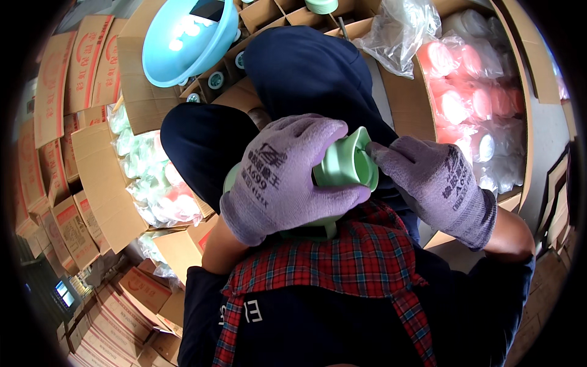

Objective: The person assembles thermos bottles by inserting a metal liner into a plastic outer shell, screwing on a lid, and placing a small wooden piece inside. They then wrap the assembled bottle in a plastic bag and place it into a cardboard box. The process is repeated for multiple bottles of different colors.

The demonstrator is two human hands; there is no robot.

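A light green jug (345, 160) with a pouring lip lies tilted across my lap, its mouth turned to the right. My left hand (287, 174), in a purple-grey knit glove, is wrapped round its body, thumb along the near side. Below that hand, part of a green handle (330, 229) shows. My right hand (428, 177), gloved the same way, is closed at the jug's mouth, with its fingertips on the rim. Whether those fingertips also pinch something small is hidden. The rest of the jug's body is mostly covered by my left hand.
A blue basin (194, 40) stands at the upper left on a divided carton (260, 15) with bottle-like pieces. An open box of bagged green and pink parts (153, 168) sits left; bagged pink and clear parts (468, 101) fill another on the right. Stacked cartons (73, 79) line the left.
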